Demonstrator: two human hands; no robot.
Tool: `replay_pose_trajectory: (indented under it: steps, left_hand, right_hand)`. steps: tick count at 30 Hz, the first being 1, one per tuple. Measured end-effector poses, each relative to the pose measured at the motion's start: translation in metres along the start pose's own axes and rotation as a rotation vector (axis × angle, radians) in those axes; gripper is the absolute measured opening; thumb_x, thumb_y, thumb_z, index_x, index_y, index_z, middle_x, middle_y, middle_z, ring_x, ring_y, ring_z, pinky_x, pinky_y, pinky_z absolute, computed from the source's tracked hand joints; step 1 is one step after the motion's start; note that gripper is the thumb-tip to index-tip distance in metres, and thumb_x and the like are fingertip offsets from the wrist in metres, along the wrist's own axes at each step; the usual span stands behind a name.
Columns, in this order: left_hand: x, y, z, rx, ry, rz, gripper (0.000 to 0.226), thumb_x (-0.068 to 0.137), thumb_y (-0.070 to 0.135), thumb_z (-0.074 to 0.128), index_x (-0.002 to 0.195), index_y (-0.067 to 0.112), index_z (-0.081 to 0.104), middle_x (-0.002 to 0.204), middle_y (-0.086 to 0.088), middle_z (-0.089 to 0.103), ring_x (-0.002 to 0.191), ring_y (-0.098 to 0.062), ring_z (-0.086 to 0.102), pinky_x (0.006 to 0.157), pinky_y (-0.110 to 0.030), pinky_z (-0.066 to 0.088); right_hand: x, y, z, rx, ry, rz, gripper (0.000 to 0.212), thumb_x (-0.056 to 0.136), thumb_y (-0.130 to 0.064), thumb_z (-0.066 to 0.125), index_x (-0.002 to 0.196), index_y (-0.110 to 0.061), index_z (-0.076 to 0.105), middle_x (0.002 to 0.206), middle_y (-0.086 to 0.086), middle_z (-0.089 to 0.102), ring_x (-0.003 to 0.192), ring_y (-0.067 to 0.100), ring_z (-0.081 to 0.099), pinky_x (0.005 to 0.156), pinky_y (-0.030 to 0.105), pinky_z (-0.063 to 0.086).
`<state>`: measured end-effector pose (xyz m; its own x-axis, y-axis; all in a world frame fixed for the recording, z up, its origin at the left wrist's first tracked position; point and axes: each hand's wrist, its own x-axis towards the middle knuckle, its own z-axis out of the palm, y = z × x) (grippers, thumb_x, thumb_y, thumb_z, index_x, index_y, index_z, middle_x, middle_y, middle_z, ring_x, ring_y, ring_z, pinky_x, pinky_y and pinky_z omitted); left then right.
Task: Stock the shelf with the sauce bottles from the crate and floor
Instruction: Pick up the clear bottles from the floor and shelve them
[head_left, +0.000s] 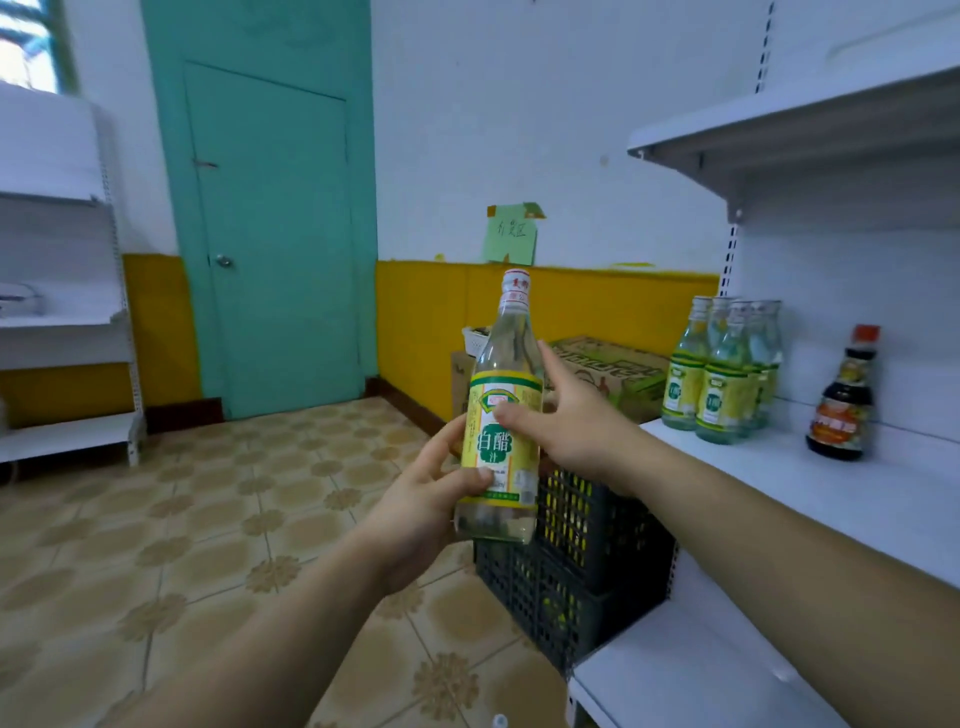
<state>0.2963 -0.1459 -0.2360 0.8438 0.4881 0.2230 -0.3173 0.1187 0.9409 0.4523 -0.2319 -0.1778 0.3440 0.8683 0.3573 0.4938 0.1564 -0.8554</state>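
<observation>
Clasping one clear yellow-labelled glass sauce bottle (501, 415) in left grip (431, 499) and right grip (576, 415), person has few shelved bottles (722, 369) on white metal shelf (831, 483); stocking looks early.

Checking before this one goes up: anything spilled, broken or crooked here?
Nothing stands out. The bottle in the left hand and right hand is capped and intact, the clear bottles on the shelf stand upright together, the dark bottle upright beside them. No spill shows.
</observation>
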Motion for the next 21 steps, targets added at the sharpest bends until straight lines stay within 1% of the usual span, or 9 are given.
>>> replay_pose_trajectory:
  steps: [2,5,7,9,11,13,14,17,21]
  left_hand:
    - [0.013,-0.003,0.007,0.042,-0.016,0.001,0.064,0.070,0.006,0.064,0.121,0.041,0.050,0.112,-0.009,0.068,0.092,-0.029,0.068,0.069,-0.042,0.057]
    - [0.042,-0.014,0.020,0.109,-0.090,-0.019,0.064,0.079,-0.005,0.060,0.123,0.040,0.051,0.117,-0.010,0.063,0.095,-0.028,0.067,0.067,-0.036,0.055]
    - [0.066,-0.024,0.031,0.145,-0.143,-0.032,0.065,0.082,-0.009,0.058,0.124,0.041,0.050,0.118,-0.009,0.063,0.098,-0.027,0.067,0.069,-0.033,0.055]
    - [0.095,-0.035,0.045,0.247,-0.200,-0.017,0.069,0.084,-0.008,0.058,0.125,0.046,0.044,0.116,0.000,0.066,0.102,-0.023,0.066,0.077,-0.033,0.056]
    - [0.126,-0.046,0.056,0.440,-0.269,0.011,0.075,0.086,-0.002,0.062,0.128,0.053,0.034,0.119,0.014,0.062,0.109,-0.014,0.061,0.090,-0.028,0.052]
    - [0.159,-0.059,0.062,0.723,-0.323,0.019,0.077,0.087,0.013,0.065,0.137,0.054,0.022,0.123,0.030,0.050,0.112,-0.005,0.052,0.091,-0.015,0.045]
    - [0.176,-0.067,0.063,0.860,-0.331,-0.001,0.078,0.086,0.023,0.066,0.143,0.049,0.019,0.129,0.031,0.043,0.116,-0.005,0.048,0.090,-0.016,0.043]
    - [0.225,-0.098,0.063,1.136,-0.372,-0.071,0.083,0.087,0.039,0.063,0.151,0.033,0.009,0.156,0.010,0.017,0.140,-0.019,0.027,0.097,-0.026,0.033]
    - [0.275,-0.133,0.068,1.378,-0.388,-0.004,0.080,0.089,0.049,0.055,0.151,0.024,0.012,0.160,-0.003,0.005,0.146,-0.023,0.004,0.116,-0.042,0.019]
  right_hand:
    - [-0.003,0.011,-0.012,0.009,0.034,0.023,0.090,0.081,-0.031,0.074,0.144,-0.051,0.012,0.103,-0.012,0.067,0.083,0.009,0.071,0.066,0.032,0.059]
    - [-0.005,0.032,-0.035,0.012,0.122,0.042,0.082,0.083,-0.025,0.073,0.131,-0.060,0.016,0.091,-0.022,0.068,0.080,0.005,0.070,0.060,0.025,0.056]
    - [-0.004,0.045,-0.052,-0.016,0.189,0.077,0.082,0.083,-0.026,0.073,0.138,-0.051,0.018,0.104,-0.016,0.068,0.086,0.011,0.070,0.069,0.032,0.059]
    - [-0.002,0.058,-0.072,-0.095,0.264,0.109,0.093,0.082,-0.029,0.073,0.146,-0.047,0.009,0.124,-0.006,0.060,0.099,0.018,0.067,0.084,0.043,0.056]
    - [0.004,0.072,-0.094,-0.188,0.335,0.120,0.096,0.082,-0.029,0.073,0.147,-0.047,0.004,0.130,-0.006,0.057,0.108,0.018,0.062,0.090,0.046,0.053]
    - [0.011,0.087,-0.116,-0.277,0.405,0.153,0.097,0.083,-0.029,0.072,0.148,-0.046,0.002,0.135,-0.007,0.054,0.113,0.016,0.057,0.093,0.043,0.050]
    - [0.015,0.096,-0.127,-0.321,0.443,0.176,0.098,0.084,-0.030,0.072,0.148,-0.046,0.000,0.136,-0.006,0.054,0.112,0.015,0.057,0.092,0.040,0.050]
    - [0.027,0.122,-0.158,-0.390,0.553,0.233,0.098,0.085,-0.030,0.069,0.147,-0.047,-0.005,0.138,-0.005,0.053,0.115,0.019,0.056,0.090,0.036,0.048]
    - [0.044,0.155,-0.190,-0.400,0.639,0.277,0.097,0.086,-0.028,0.069,0.148,-0.045,-0.004,0.143,-0.002,0.047,0.121,0.025,0.052,0.091,0.048,0.051]
